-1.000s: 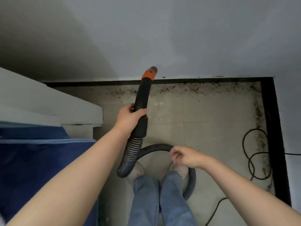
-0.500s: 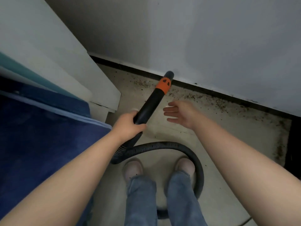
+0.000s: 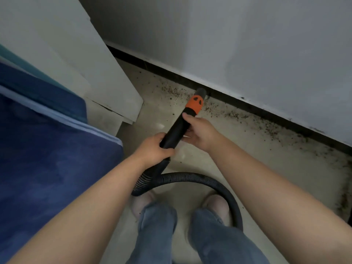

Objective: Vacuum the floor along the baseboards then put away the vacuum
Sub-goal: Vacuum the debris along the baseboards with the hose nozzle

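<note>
Head view, looking down: grey wall (image 3: pixel 247 44) up top, pale tiled floor (image 3: pixel 238 159) below, black baseboard (image 3: pixel 238 103) running diagonally between. Blue mattress (image 3: pixel 47 149) on a white bed frame (image 3: pixel 106 86) filling the left side. Dark debris band (image 3: pixel 238 115) strewn on the floor just beside the baseboard, from near the bed frame out to the right edge, thicker far right.

Ribbed black vacuum hose (image 3: pixel 209 180) looping round behind the slippered feet (image 3: pixel 142 202); vacuum body not in view. Black wand (image 3: pixel 175 130) with orange collar (image 3: pixel 195 104), dark nozzle tip (image 3: pixel 201 92) down at the baseboard line, seemingly at or just above the floor; contact not clear.

Left hand (image 3: pixel 152 149) wrapped firmly round the lower wand near the hose cuff. Right hand (image 3: pixel 200 130) cupped under and round the upper wand just below the orange collar, thumb on top, fingers partly hidden behind the tube.

Step in hand, by judgement: vacuuming along the baseboard, early on, with most debris still down. Putting away not yet begun.

Next move likely calls for: tip kept low and tight to the baseboard, slow sweep to the right along the debris band, right hand steering, left hand feeding hose. Watch the hose loop round the feet: snag or trip risk when stepping sideways.
</note>
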Available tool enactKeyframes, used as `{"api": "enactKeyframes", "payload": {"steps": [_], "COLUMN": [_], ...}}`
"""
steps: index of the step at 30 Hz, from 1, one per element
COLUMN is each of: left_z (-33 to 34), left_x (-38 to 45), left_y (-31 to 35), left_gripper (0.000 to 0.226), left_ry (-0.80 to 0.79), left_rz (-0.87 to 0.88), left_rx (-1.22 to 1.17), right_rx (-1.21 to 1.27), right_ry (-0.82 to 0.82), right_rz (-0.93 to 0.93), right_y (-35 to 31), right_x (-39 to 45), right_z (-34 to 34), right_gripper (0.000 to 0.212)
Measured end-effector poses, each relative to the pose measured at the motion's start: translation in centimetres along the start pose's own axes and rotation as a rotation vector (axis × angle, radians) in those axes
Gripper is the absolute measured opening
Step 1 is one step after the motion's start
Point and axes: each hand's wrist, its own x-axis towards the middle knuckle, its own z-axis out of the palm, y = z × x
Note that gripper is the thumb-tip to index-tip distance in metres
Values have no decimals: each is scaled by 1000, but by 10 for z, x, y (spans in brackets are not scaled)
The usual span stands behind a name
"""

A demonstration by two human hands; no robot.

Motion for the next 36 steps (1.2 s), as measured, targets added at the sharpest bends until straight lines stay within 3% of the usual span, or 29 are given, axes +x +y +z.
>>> {"api": "enactKeyframes", "payload": {"steps": [3, 6, 10, 15, 20, 24, 28, 36], "left_z": [-4, -5, 6, 7, 30, 49, 56, 39], "left_x": [26, 50, 90, 140, 166, 180, 188, 187], "left_y": [-28, -64, -110, -138, -156, -163, -164, -172], "left_gripper": [21, 42, 60, 60, 56, 50, 36, 38], "left_ry": [3, -7, 108, 174, 321, 346, 321, 393], "left_rz": [-2, -30, -71, -150, -129, -107, -83, -104], "left_rx": [-24, -25, -22, 4, -45, -154, -214, -161], "right_rx": [78, 57, 8, -92, -209, -333, -428, -283], "right_ry": [35, 31, -2, -89, -185, -210, -211, -228], "right_rz": [1, -8, -16, -74, -148, -171, -179, -117], "right_y": [5, 10, 15, 27, 25, 37, 49, 57], "right_x": [40, 84, 144, 198, 227, 239, 241, 250], "right_z": [17, 19, 21, 42, 49, 47, 53, 63], "right_gripper": [28, 39, 41, 41, 15, 25, 20, 15]}}
